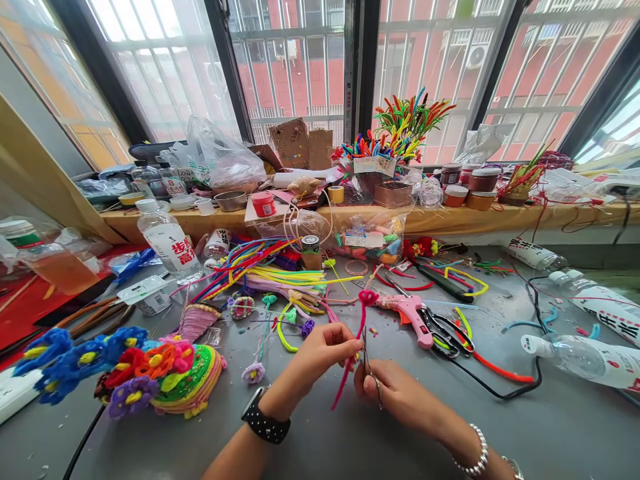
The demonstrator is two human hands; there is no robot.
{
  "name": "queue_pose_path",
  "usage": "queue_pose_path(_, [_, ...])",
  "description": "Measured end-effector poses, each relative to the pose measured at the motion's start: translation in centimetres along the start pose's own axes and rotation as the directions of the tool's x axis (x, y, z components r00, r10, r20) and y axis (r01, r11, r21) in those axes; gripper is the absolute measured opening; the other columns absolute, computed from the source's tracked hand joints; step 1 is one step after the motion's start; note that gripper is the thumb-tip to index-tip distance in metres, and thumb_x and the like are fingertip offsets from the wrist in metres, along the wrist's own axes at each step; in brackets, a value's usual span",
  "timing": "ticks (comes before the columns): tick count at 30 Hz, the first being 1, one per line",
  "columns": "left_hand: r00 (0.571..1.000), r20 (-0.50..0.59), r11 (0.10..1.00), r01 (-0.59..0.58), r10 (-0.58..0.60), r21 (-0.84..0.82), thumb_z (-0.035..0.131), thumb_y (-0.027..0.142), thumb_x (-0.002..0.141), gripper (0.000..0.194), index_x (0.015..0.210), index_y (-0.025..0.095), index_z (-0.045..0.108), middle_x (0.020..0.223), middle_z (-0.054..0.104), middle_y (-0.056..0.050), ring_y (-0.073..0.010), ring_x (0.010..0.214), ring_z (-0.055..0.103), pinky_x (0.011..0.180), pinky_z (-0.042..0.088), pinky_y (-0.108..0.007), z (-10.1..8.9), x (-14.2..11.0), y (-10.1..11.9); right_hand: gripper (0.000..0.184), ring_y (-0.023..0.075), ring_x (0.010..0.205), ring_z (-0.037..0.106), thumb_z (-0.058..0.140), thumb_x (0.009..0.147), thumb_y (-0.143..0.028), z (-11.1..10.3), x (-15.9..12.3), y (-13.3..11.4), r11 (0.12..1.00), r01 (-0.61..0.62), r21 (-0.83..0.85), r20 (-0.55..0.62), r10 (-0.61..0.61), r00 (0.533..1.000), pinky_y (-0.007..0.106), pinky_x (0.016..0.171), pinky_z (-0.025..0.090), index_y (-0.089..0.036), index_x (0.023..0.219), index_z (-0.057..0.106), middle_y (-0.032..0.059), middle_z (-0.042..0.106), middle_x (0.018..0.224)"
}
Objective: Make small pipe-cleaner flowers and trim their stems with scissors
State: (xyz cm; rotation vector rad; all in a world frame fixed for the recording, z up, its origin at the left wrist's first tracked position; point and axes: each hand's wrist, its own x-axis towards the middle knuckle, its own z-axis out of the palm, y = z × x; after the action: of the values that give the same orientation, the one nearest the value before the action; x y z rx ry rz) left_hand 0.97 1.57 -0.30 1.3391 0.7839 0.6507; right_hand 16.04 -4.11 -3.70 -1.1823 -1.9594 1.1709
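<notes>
My left hand (327, 353), with a watch on its wrist, pinches a magenta pipe cleaner (361, 319) that has a curled flower-like head at its top. The lower end of the stem hangs below my fingers. My right hand (383, 387) grips a pair of small scissors (367, 353), whose blades point up right beside the stem; whether they touch it I cannot tell. To the right of both hands lies a pink glue gun (410, 313). Small pipe-cleaner flowers, among them a lilac one (253, 373), lie to the left of my left hand.
Blue pipe-cleaner flowers (85, 360) and a colourful round piece (193, 380) stand at left. Bundled pipe cleaners (280, 280) lie behind my hands. Water bottles (167, 243) stand at left, others lie at right. A black cable (500, 393) crosses the right side. The windowsill (465, 220) holds jars and bags.
</notes>
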Motion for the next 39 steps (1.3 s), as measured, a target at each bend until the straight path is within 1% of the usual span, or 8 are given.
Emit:
queue_pose_path(4, [0.999, 0.021, 1.0, 0.024, -0.024, 0.004, 0.063, 0.033, 0.063, 0.023, 0.057, 0.014, 0.05, 0.05, 0.05, 0.003, -0.0074, 0.046, 0.045, 0.048, 0.033, -0.021, -0.09, 0.02, -0.28, 0.061, 0.0119, 0.06, 0.042, 0.014, 0.074, -0.068, 0.2, 0.22, 0.3, 1.0, 0.012, 0.02, 0.002, -0.012, 1.0, 0.021, 0.054, 0.034, -0.015, 0.065, 0.044, 0.0008, 0.047, 0.064])
queue_pose_path(8, [0.999, 0.038, 0.999, 0.025, -0.026, 0.025, 0.063, 0.036, 0.062, 0.026, 0.058, 0.014, 0.05, 0.05, 0.05, 0.003, -0.0077, 0.047, 0.045, 0.048, 0.032, -0.02, -0.2, 0.05, -0.53, 0.062, 0.0119, 0.06, 0.042, 0.014, 0.075, -0.067, 0.23, 0.31, 0.54, 1.0, 0.024, 0.014, -0.006, -0.024, 1.0, 0.021, 0.055, 0.034, -0.015, 0.064, 0.045, 0.001, 0.048, 0.064])
queue_pose_path(17, [1.0, 0.01, 0.999, 0.029, -0.029, 0.03, 0.064, 0.037, 0.06, 0.028, 0.058, 0.014, 0.05, 0.052, 0.05, 0.003, -0.0075, 0.048, 0.044, 0.049, 0.032, -0.02, -0.06, 0.13, -0.43, 0.06, 0.0109, 0.056, 0.043, 0.017, 0.076, -0.065, 0.47, 0.34, 0.64, 0.999, 0.002, 0.044, -0.048, 0.0, 0.999, 0.021, 0.053, 0.034, -0.014, 0.061, 0.045, 0.0008, 0.049, 0.06])
queue_pose_path(27, [0.998, 0.026, 0.998, 0.053, -0.053, 0.018, 0.065, 0.037, 0.059, 0.028, 0.057, 0.014, 0.05, 0.05, 0.051, 0.003, -0.0076, 0.047, 0.045, 0.048, 0.031, -0.019, -0.03, 0.02, -0.27, 0.065, 0.0125, 0.059, 0.045, 0.013, 0.073, -0.069, 0.01, 0.26, -0.03, 0.999, 0.008, 0.036, 0.0, -0.008, 1.0, 0.022, 0.054, 0.034, -0.015, 0.062, 0.048, 0.0015, 0.05, 0.062])
queue_pose_path(31, [0.998, 0.023, 0.998, 0.057, -0.057, -0.001, 0.066, 0.035, 0.059, 0.026, 0.057, 0.014, 0.05, 0.05, 0.052, 0.003, -0.0073, 0.046, 0.045, 0.047, 0.031, -0.019, 0.15, -0.02, -0.19, 0.063, 0.0116, 0.057, 0.043, 0.014, 0.076, -0.066, 0.31, 0.37, 0.15, 0.996, 0.03, 0.083, -0.025, -0.029, 0.999, 0.022, 0.054, 0.033, -0.015, 0.061, 0.047, 0.0007, 0.049, 0.06])
queue_pose_path(35, [0.998, 0.048, 0.999, 0.05, -0.049, -0.017, 0.065, 0.033, 0.061, 0.025, 0.056, 0.014, 0.05, 0.049, 0.052, 0.004, -0.0066, 0.046, 0.045, 0.048, 0.032, -0.019, 0.49, -0.13, -0.02, 0.06, 0.0104, 0.056, 0.041, 0.015, 0.079, -0.062, 0.4, 0.44, 0.4, 0.992, 0.063, 0.111, -0.075, -0.055, 0.996, 0.021, 0.053, 0.031, -0.014, 0.062, 0.046, -0.0002, 0.047, 0.06])
queue_pose_path(39, [0.998, 0.043, 0.999, 0.049, -0.049, -0.007, 0.064, 0.033, 0.061, 0.025, 0.056, 0.014, 0.049, 0.048, 0.051, 0.004, -0.0066, 0.046, 0.044, 0.047, 0.032, -0.019, 0.56, -0.17, 0.03, 0.061, 0.0105, 0.055, 0.041, 0.015, 0.077, -0.064, -0.01, 0.34, 0.1, 0.996, 0.039, 0.079, -0.035, -0.037, 0.999, 0.021, 0.053, 0.031, -0.014, 0.061, 0.046, -0.0002, 0.046, 0.058])
